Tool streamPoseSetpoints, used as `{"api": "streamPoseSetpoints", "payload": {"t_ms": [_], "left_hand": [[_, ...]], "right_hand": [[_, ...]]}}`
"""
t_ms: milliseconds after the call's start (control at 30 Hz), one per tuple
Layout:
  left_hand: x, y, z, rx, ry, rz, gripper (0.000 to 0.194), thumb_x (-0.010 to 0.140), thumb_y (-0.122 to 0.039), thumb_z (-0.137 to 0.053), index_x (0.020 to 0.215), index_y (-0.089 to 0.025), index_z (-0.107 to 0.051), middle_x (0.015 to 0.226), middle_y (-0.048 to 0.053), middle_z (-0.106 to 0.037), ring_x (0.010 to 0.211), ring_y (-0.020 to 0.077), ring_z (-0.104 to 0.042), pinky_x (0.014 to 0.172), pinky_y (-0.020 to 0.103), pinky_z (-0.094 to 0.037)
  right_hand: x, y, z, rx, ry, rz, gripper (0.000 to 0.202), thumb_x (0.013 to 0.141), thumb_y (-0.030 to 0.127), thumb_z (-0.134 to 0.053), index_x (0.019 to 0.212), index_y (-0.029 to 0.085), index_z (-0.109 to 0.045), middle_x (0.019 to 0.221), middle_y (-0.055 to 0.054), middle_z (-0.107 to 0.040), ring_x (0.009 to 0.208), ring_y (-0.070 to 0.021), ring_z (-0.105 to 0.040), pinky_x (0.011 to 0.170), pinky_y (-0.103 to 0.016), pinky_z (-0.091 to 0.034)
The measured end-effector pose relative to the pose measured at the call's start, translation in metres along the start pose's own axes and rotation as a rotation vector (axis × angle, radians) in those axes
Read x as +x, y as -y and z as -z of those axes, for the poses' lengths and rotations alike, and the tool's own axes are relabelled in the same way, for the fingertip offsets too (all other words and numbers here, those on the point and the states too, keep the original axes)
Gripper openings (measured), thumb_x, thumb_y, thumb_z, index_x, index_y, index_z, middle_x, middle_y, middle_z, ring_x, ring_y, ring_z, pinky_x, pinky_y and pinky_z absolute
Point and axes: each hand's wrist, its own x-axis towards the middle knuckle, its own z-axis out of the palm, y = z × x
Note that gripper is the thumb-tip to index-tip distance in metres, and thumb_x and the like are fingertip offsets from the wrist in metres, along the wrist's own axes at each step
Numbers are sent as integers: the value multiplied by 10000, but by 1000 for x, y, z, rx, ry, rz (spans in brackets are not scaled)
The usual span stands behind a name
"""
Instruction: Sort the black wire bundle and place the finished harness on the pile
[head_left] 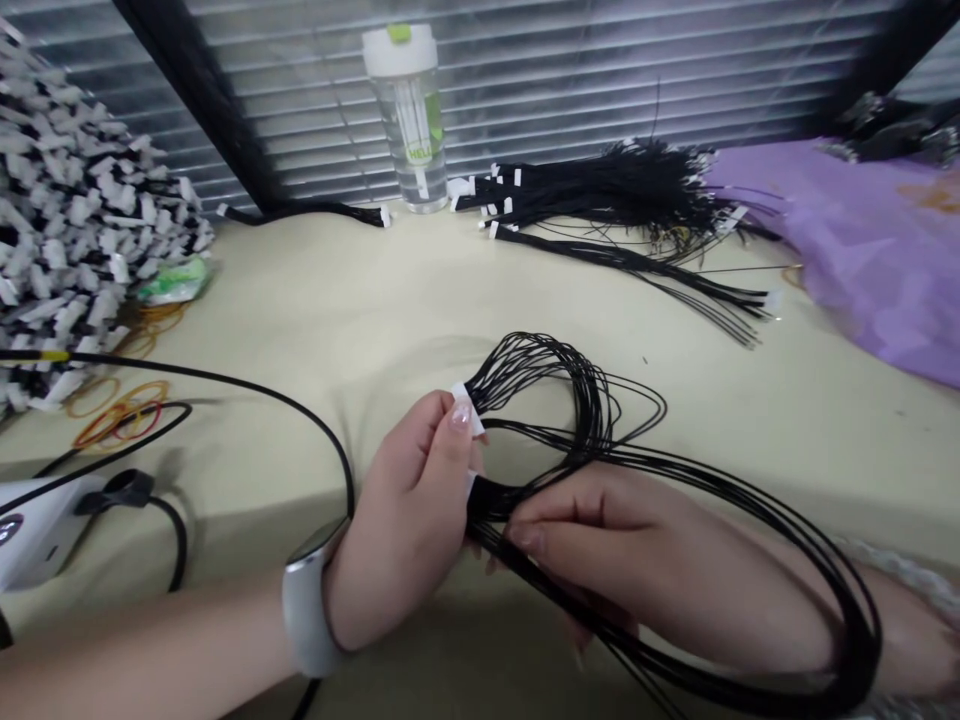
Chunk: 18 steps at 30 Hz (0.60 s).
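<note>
Lower centre of the frame, the left hand [409, 520] pinches the white connector [466, 405] while the right hand [637, 560] closes round the wire bundle [592, 420], light, limp, tangle-prone, best gripped near that connector.

one head-worn view looks forward and down from the person's own position, close over the cream table [360, 300]. both forearms enter from the bottom edge, very near the lens. the far slatted wall [600, 80] closes the top of the view, so the table's whole depth is seen.
</note>
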Motion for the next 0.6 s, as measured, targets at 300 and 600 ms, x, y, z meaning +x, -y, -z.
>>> {"api": "streamPoseSetpoints", "payload": {"t_ms": [300,600], "left_hand": [[1,1,-1,22,1,-49,337,938,-359,-372,657,-172,-374,575,-40,-395,494,64,-318,436,174,-290],[1,2,-1,55,-6,-92,348,940,-357,-368,645,-171,-367,570,-37,-388,495,67,-318,433,186,-278]], "right_hand": [[2,-4,0,-5,26,-12,261,874,331,-416,702,146,-484,610,27,-442,527,-56,-343,459,-180,-262],[-2,-2,-9,-270,-144,78,347,904,373,-363,654,149,-453,568,46,-420,504,-37,-339,443,-161,-253]]}}
